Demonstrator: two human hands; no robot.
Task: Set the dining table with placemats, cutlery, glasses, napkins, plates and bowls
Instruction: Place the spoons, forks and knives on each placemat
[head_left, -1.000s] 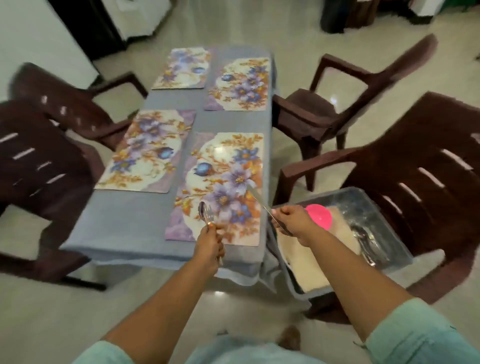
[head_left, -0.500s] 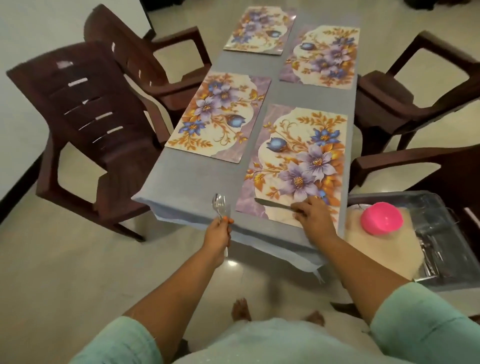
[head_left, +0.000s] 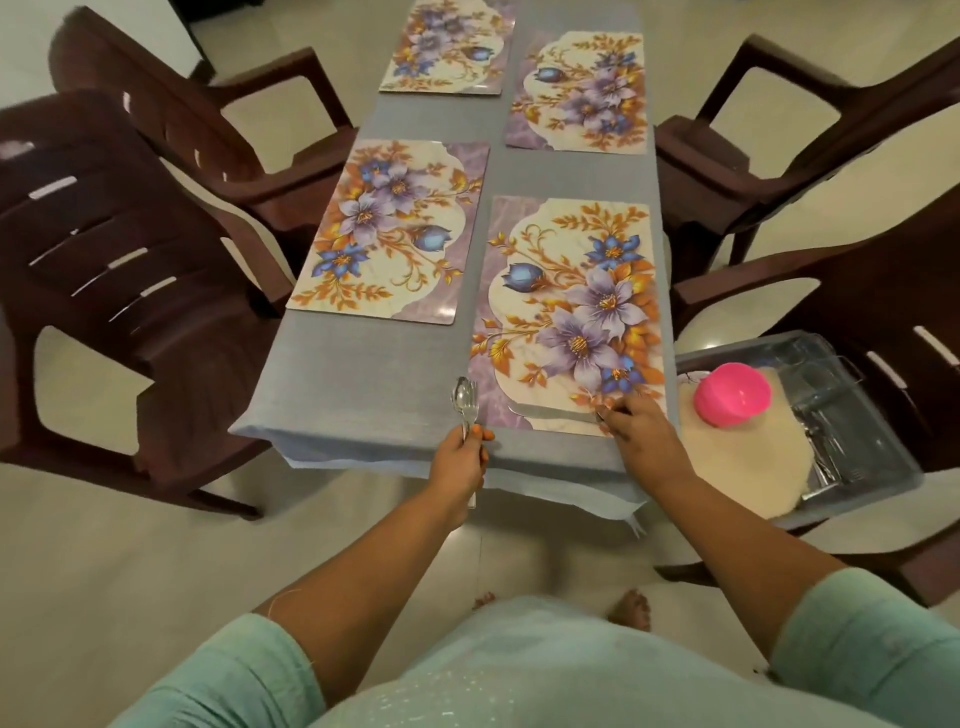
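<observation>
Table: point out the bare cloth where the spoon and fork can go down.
The widest free patch on the table lies beside the left hand, bordered by the near-left placemat, the near-right placemat and the table edge. Crowded: the near-right placemat's front edge, with the knife and right hand.

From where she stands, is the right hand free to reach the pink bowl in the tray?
Probably yes, once it lets go: the right hand is setting a knife on the near placemat. The pink bowl sits beside it, uncovered, nothing between.
</observation>
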